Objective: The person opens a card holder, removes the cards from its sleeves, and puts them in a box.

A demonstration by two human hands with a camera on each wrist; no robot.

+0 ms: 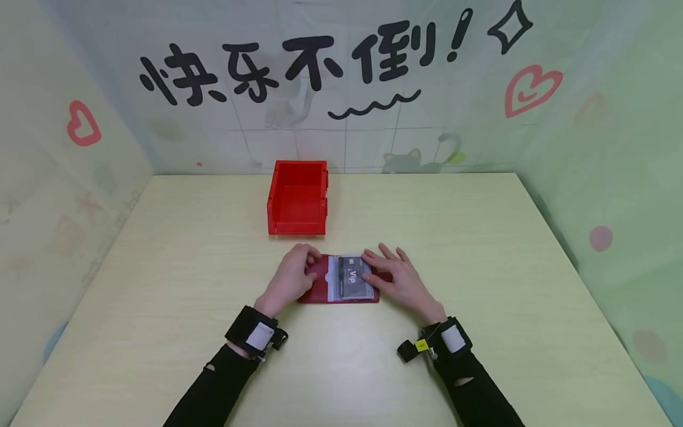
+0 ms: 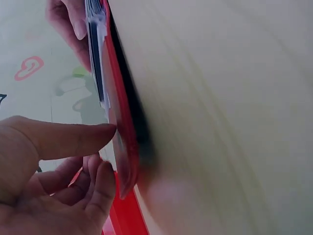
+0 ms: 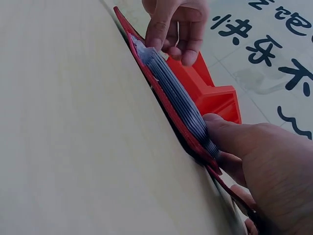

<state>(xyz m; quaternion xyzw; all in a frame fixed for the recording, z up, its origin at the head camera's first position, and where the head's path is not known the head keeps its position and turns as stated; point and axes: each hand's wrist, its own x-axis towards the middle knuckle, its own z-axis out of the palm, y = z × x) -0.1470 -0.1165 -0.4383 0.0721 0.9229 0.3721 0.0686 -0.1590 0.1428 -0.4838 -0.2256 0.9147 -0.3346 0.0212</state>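
A red card holder [image 1: 318,289] lies spread on the table, with a stack of clear sleeves on it. Its top sleeve shows a dark grey card [image 1: 353,286] marked "VIP". At the left cover is my left hand [image 1: 290,274]; its thumb [image 2: 98,139] touches the inner face while the other fingers bend loosely near the far edge. My right hand [image 1: 401,280] holds the right end of the sleeve stack [image 3: 178,100], thumb on top and index finger at the far corner. The remaining right fingers stretch out past the holder. A short strap [image 1: 385,276] shows beneath that hand.
Behind the card holder, a red open-fronted bin [image 1: 296,228] stands on the pale wooden table [image 1: 453,225]. A printed backdrop [image 1: 464,124] rises along the table's back edge and both sides. Each wrist wears a black strap with a small camera.
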